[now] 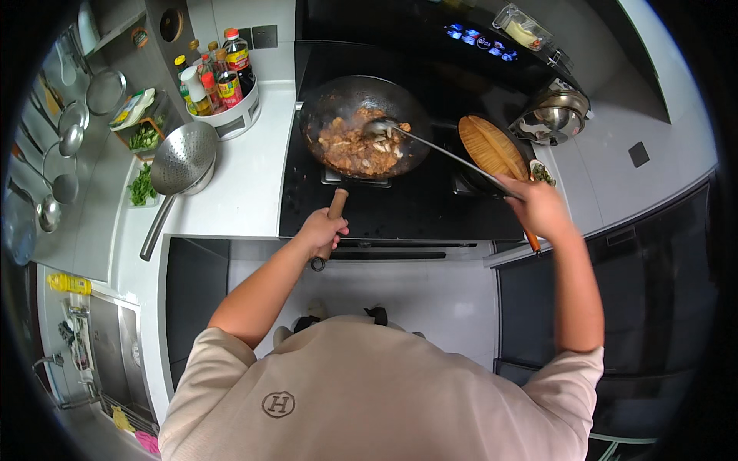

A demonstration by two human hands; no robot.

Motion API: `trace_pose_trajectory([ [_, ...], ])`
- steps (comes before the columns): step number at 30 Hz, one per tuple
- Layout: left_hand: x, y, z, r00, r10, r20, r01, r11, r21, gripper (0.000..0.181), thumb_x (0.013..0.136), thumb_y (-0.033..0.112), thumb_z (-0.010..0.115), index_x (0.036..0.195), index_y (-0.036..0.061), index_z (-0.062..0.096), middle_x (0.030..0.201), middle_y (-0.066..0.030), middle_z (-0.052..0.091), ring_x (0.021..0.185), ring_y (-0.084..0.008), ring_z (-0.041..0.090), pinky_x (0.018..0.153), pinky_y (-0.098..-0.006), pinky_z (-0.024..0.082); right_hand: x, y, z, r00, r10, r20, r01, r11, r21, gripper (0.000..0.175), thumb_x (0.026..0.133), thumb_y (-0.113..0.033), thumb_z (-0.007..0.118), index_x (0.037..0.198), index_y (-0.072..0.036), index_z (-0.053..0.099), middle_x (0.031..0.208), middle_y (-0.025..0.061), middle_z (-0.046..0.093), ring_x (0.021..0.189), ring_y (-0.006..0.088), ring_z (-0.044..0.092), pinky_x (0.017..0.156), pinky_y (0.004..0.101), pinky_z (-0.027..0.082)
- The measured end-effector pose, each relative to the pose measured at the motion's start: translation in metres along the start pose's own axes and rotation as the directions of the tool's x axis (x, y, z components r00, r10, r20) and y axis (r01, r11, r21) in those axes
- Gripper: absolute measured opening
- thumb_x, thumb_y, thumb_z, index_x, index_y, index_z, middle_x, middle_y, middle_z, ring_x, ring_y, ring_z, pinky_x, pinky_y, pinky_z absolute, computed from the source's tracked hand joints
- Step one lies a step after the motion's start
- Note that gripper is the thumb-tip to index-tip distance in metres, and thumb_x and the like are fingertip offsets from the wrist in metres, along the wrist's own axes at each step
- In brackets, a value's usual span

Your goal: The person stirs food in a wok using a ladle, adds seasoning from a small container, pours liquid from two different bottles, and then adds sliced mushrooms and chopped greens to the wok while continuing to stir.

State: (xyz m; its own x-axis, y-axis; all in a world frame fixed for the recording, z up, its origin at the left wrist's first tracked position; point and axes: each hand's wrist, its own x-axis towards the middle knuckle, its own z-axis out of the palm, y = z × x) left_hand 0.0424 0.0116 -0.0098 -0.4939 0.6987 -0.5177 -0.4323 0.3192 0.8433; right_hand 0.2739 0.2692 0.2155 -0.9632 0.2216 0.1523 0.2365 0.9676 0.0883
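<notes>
A dark wok (412, 104) sits over the left burner of the black cooktop (369, 219). Browned food pieces (360, 150), with some pale slices among them, lie in its bottom. My left hand (323, 232) is closed round the wok's wooden handle (338, 204), near the cooktop's front edge. In my right hand (539, 207) is a long metal ladle (450, 154), slanting down to the left, its bowl resting in the food. The ladle's orange-brown grip end shows below that hand. Just beyond my right hand, a round wooden lid (493, 144) covers part of a dark pan on the right burner.
Bottles (225, 86) crowd a white round rack (236, 118) at the back left. A metal strainer (184, 158) rests on the left counter, its handle over the edge. Metal bowls (553, 118) and a dish of dark green food (542, 173) stand right of the lid.
</notes>
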Motion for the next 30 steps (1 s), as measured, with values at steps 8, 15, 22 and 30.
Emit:
trace_pose_trajectory([
  [8, 0.005, 0.002, -0.005, 1.0, -0.023, 0.018, 0.022, 0.997, 0.068, 0.013, 0.084, 0.011, 0.055, 0.09, 0.0068, 0.044, 0.072, -0.006, 0.056, 0.045, -0.0081, 0.044, 0.039, -0.0235, 0.041, -0.002, -0.022, 0.035, 0.952, 0.168, 0.255, -0.107, 0.966, -0.237, 0.039, 0.081, -0.014, 0.054, 0.119, -0.023, 0.056, 0.073, 0.0147, 0.063, 0.068, 0.0309, 0.062, 0.064, 0.0414, 0.05],
  [15, 0.005, 0.003, -0.017, 1.0, -0.019, 0.02, 0.017, 0.997, 0.069, 0.014, 0.084, 0.012, 0.056, 0.091, 0.0067, 0.045, 0.07, -0.0051, 0.055, 0.046, -0.0081, 0.045, 0.039, -0.0233, 0.041, -0.024, -0.033, 0.102, 0.923, 0.385, 0.0, -0.345, 0.827, 0.443, 0.035, 0.08, -0.017, 0.06, 0.115, -0.014, 0.058, 0.082, 0.0216, 0.061, 0.076, 0.0389, 0.06, 0.07, 0.0423, 0.049],
  [22, 0.005, 0.001, -0.013, 0.999, -0.003, 0.035, 0.001, 0.999, 0.05, 0.014, 0.083, 0.012, 0.056, 0.09, 0.0067, 0.045, 0.07, -0.005, 0.055, 0.045, -0.0086, 0.045, 0.039, -0.0241, 0.041, 0.035, -0.084, 0.144, 0.835, 0.537, 0.125, -0.543, 0.763, 0.35, 0.028, 0.085, -0.021, 0.05, 0.108, -0.006, 0.057, 0.09, 0.0243, 0.061, 0.087, 0.0415, 0.058, 0.077, 0.0486, 0.046],
  [30, 0.006, 0.007, -0.016, 0.999, -0.023, 0.03, 0.02, 0.997, 0.074, 0.014, 0.082, 0.011, 0.056, 0.089, 0.0066, 0.045, 0.07, -0.0043, 0.054, 0.044, -0.0087, 0.045, 0.038, -0.0243, 0.041, 0.065, -0.052, 0.169, 0.796, 0.247, 0.552, -0.603, 0.261, 0.754, 0.041, 0.09, -0.02, 0.051, 0.128, -0.009, 0.046, 0.06, 0.0046, 0.052, 0.042, 0.0121, 0.045, 0.036, 0.0265, 0.036],
])
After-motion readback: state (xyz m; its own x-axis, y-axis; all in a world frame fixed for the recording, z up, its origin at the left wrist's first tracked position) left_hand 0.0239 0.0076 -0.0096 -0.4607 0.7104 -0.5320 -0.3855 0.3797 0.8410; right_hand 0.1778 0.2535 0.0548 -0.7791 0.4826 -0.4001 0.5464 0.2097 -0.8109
